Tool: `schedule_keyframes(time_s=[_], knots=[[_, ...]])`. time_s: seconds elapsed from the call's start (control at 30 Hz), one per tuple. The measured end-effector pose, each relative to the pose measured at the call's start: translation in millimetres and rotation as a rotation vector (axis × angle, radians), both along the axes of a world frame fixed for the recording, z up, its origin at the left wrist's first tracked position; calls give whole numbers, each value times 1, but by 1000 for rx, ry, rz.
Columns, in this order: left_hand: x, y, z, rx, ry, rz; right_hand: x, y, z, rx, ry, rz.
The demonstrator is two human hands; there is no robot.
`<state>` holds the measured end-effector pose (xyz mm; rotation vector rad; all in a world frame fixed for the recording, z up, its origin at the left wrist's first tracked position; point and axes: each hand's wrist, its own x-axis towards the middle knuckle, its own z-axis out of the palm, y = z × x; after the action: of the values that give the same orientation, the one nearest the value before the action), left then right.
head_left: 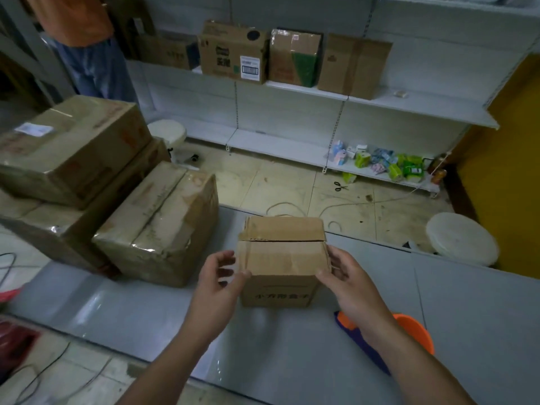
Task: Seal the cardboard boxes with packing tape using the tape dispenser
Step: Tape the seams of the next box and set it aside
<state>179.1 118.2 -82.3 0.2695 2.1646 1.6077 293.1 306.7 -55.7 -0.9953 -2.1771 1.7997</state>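
Box (282, 260) held from both sides
Left hand (217, 283) and right hand (347, 283) grip its sides, flaps closed — it sits mid-table (467, 302), dispenser (415, 331) lying just under the right forearm.

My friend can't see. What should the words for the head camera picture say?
A left hand and right hand hold a small box by its sides on a grey table. An orange tape dispenser lies by the right forearm; bigger taped boxes sit at the left.

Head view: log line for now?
small box: flaps shut | left hand: holds box | right hand: holds box | tape dispenser: on table, unheld
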Motion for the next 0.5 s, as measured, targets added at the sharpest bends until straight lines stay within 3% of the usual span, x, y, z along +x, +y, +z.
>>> schedule_keyframes(time_s=[0.13,0.23,0.3,0.37,0.5], knots=[[-9,5,15,-182,483,-99,-10,5,11,367,-32,2],[-23,29,26,-375,759,-299,-38,5,19,679,42,200],[-32,45,22,-557,826,-458,-56,9,12,849,-38,372],[-36,53,11,-660,796,-540,-63,14,-1,887,-192,494],[-40,53,-3,-586,761,-543,-61,17,-16,891,-250,525]])
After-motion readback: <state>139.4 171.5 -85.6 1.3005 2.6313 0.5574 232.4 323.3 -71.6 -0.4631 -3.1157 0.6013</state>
